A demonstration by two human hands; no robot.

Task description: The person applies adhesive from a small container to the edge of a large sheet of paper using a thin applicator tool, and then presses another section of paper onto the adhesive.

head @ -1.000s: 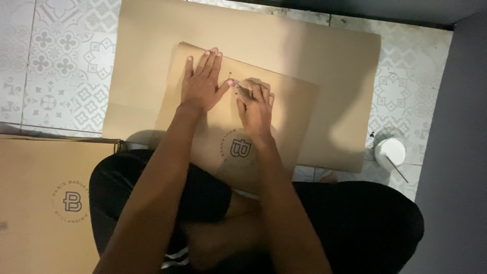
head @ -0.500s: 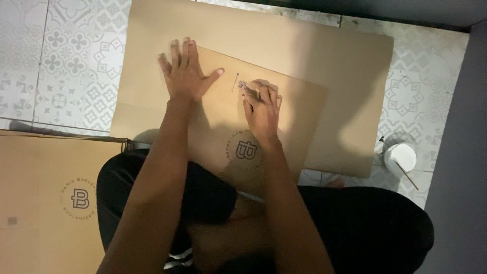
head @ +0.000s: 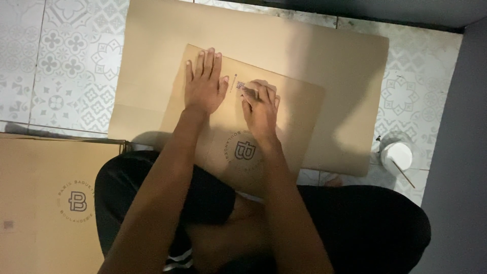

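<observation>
Both arms reach straight out forward from the body, forearms running nearly parallel and fairly close together. The left hand [head: 204, 86] is flat, palm down, four fingers held together and pointing away, thumb angled off toward the other hand. The right hand [head: 261, 109] is more bunched up, knuckles raised and fingers curled down at the tips (can't really see whether it's pinching anything). Legs look folded, seated low.
</observation>
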